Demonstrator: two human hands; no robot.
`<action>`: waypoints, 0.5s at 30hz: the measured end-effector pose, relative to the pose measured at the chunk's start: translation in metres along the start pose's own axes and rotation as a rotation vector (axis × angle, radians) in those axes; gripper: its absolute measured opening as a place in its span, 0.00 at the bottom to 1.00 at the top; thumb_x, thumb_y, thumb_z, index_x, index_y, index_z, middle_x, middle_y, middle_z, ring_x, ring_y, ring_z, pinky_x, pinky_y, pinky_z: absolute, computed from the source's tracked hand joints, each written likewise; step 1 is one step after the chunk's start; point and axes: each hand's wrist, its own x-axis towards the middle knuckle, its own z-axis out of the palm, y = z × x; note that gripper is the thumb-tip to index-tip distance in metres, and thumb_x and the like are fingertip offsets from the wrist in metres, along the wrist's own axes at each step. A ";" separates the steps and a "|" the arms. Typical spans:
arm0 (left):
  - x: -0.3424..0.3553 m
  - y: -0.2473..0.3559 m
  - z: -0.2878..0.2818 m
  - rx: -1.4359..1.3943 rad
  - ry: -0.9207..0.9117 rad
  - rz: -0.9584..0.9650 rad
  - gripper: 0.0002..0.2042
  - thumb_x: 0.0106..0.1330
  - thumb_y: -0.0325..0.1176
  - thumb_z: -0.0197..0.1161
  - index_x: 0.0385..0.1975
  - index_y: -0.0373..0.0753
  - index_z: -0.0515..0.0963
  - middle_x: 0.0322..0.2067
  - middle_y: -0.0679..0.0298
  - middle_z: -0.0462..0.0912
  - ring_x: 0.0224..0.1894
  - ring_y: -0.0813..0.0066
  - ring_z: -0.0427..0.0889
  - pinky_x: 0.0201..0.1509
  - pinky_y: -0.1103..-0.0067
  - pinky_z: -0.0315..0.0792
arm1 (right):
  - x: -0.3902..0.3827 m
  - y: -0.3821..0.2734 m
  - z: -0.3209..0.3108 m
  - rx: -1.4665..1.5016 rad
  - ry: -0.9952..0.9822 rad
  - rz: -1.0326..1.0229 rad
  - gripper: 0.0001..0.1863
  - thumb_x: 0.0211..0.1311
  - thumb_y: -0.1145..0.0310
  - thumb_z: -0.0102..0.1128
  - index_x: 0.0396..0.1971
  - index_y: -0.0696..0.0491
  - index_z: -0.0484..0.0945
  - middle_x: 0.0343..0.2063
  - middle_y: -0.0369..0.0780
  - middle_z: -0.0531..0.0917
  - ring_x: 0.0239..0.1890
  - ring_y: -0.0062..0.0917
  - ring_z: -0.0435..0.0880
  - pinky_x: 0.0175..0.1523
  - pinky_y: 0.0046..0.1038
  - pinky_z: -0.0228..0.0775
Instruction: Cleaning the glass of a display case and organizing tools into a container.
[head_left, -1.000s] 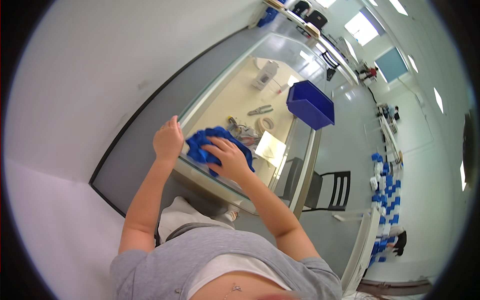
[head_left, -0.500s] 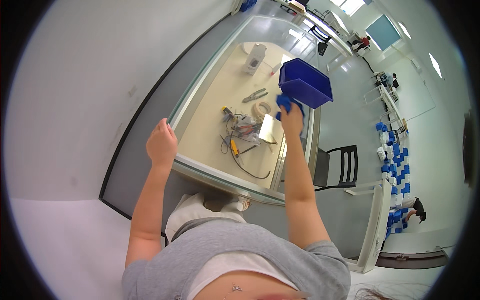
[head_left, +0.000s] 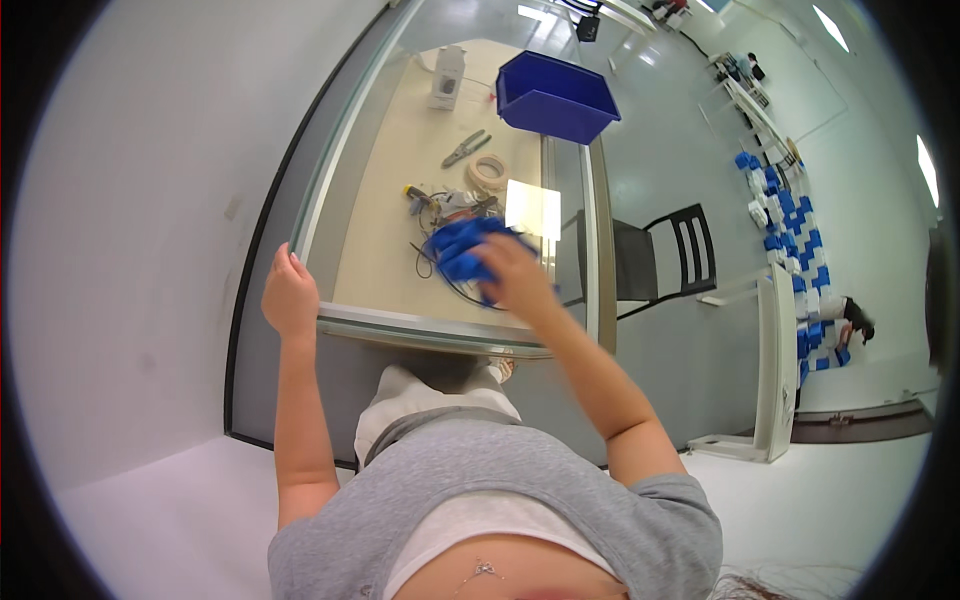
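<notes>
In the head view my left hand (head_left: 290, 292) grips the left edge of a glass-topped table (head_left: 335, 160), fingers closed round it. My right hand (head_left: 515, 275), slightly blurred, holds a crumpled blue cloth (head_left: 460, 245) on or just over the glass near the middle. Through or on the glass I see a yellow-handled tool (head_left: 413, 193) among cables and small parts, a tape roll (head_left: 486, 172), pliers (head_left: 465, 147), a white container (head_left: 447, 78) and a bright pale square (head_left: 533, 212). A dark blue bin (head_left: 555, 105) stands at the far right corner.
A black chair (head_left: 685, 255) stands right of the table, near a white bench frame (head_left: 775, 365). A white wall (head_left: 150, 250) runs along the left. Blue and white blocks (head_left: 795, 230) line the right, where another person (head_left: 845, 320) bends over. More people sit farther back.
My right hand moved the cloth up to the far right by the bin, then back toward the near middle. My left hand stayed along the left edge, and the view shifted.
</notes>
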 end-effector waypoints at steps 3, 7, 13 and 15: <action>0.001 -0.001 0.001 0.013 -0.021 0.011 0.15 0.72 0.36 0.45 0.51 0.38 0.73 0.45 0.58 0.82 0.44 0.59 0.82 0.43 0.67 0.77 | -0.016 0.071 -0.030 -0.165 0.212 0.343 0.22 0.48 0.69 0.67 0.46 0.50 0.77 0.47 0.44 0.79 0.52 0.42 0.76 0.57 0.39 0.68; 0.002 0.011 -0.001 0.007 -0.037 -0.002 0.15 0.72 0.36 0.44 0.51 0.38 0.73 0.45 0.58 0.82 0.45 0.59 0.81 0.44 0.67 0.77 | -0.005 0.101 -0.024 -0.419 0.419 0.506 0.20 0.53 0.62 0.65 0.45 0.52 0.76 0.45 0.46 0.79 0.49 0.43 0.77 0.54 0.39 0.69; 0.000 0.000 -0.003 -0.005 -0.058 -0.006 0.16 0.72 0.36 0.44 0.52 0.38 0.73 0.46 0.58 0.82 0.46 0.59 0.81 0.45 0.67 0.76 | 0.040 -0.043 0.047 -0.105 0.272 0.205 0.22 0.40 0.68 0.68 0.40 0.51 0.75 0.40 0.42 0.78 0.44 0.39 0.76 0.50 0.37 0.70; 0.001 0.002 -0.002 -0.020 -0.071 0.007 0.16 0.72 0.36 0.43 0.52 0.37 0.73 0.47 0.58 0.82 0.47 0.59 0.81 0.45 0.67 0.76 | 0.030 -0.100 0.057 0.031 0.134 0.134 0.28 0.41 0.67 0.68 0.47 0.51 0.74 0.49 0.46 0.75 0.51 0.42 0.74 0.58 0.38 0.67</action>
